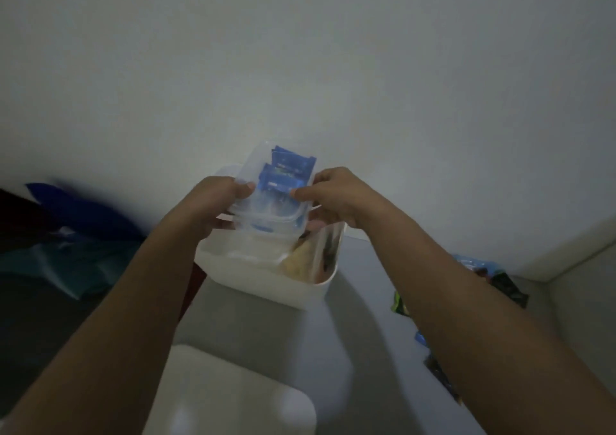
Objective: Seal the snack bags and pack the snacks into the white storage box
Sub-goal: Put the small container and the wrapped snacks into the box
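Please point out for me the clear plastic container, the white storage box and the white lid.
clear plastic container (pixel 266 212): head view, on its near transparent wall, between the two hands.
white storage box (pixel 253 278): head view, on its near outer wall, below the rim.
white lid (pixel 233 398): head view, on its flat top surface.

We see our two forearms bare up to the frame edge, left hand (pixel 216 201) and right hand (pixel 336 194) ungloved, without rings
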